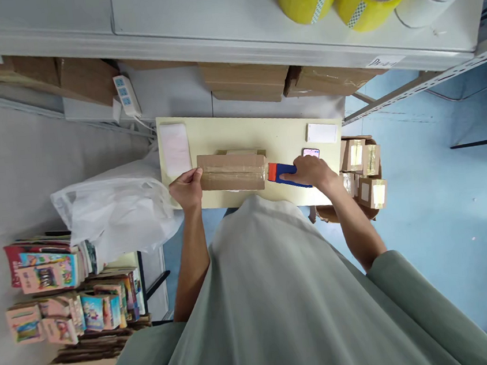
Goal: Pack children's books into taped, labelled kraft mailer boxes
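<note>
A long brown cardboard box [231, 172] lies across the table before me, with clear tape running along its top and over its right end. My left hand [187, 188] grips the box's left end, the thumb and fingers closed on it. In my right hand [313, 171] is a blue tape dispenser [285, 173] with a red-orange front, which is close against the box's right end. I cannot tell whether the dispenser touches the cardboard. Behind the box, another piece of cardboard is partly hidden. A phone [311, 152] with a lit screen lies just beyond my right hand.
On the pale yellow table [246, 125] are a white paper stack [175, 149] and a white box [322, 133]. A shelf [192, 22] overhead bears yellow tape rolls [314, 1]. Small cartons [365, 158] fill a container at right; a white plastic bag [119, 201] and books [53, 272] are left.
</note>
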Available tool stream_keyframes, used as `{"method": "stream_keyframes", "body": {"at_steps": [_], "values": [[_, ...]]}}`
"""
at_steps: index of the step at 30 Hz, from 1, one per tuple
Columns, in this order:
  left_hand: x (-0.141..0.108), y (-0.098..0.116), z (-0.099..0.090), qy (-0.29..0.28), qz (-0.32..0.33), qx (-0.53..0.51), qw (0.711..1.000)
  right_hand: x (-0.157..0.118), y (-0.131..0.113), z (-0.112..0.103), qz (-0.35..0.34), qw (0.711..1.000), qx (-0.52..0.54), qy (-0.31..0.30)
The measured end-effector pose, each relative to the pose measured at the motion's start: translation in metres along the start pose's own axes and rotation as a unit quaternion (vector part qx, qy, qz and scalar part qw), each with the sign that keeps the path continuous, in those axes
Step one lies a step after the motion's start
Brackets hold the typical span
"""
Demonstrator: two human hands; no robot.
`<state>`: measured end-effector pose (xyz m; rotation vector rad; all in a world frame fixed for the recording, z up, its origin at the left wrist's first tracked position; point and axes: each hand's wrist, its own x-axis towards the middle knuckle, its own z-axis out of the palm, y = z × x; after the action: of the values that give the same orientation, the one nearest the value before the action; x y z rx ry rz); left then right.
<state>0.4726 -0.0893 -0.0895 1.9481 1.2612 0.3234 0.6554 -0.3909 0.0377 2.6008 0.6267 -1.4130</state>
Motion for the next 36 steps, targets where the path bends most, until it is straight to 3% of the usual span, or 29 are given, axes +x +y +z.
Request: {"method": "stream_keyframes", "body": {"at_steps": [9, 14, 21, 28, 32, 36], "values": [[0.008, -0.007, 0.001, -0.003, 0.020, -0.002, 1.000, -0.012, -0.024, 0.014, 0.002, 0.997, -0.042, 0.058], [0.013, -0.004, -0.002, -0.008, 0.024, -0.009, 1.000, -0.011, -0.041, 0.034, -0.001, 0.994, -0.053, 0.098], [0.016, -0.007, 0.005, -0.028, 0.003, 0.028, 0.999, 0.012, -0.052, 0.068, 0.037, 0.991, -0.025, 0.129], [0.024, -0.012, 0.008, -0.088, 0.004, 0.064, 0.994, 0.041, -0.059, 0.085, 0.077, 0.989, 0.000, 0.123], [0.027, -0.005, 0.005, -0.114, -0.017, 0.085, 0.990, 0.023, -0.054, 0.078, 0.120, 0.980, 0.010, 0.157], [0.037, 0.011, -0.001, -0.159, -0.008, 0.126, 0.979, -0.017, -0.049, 0.042, 0.133, 0.968, 0.034, 0.211]]}}
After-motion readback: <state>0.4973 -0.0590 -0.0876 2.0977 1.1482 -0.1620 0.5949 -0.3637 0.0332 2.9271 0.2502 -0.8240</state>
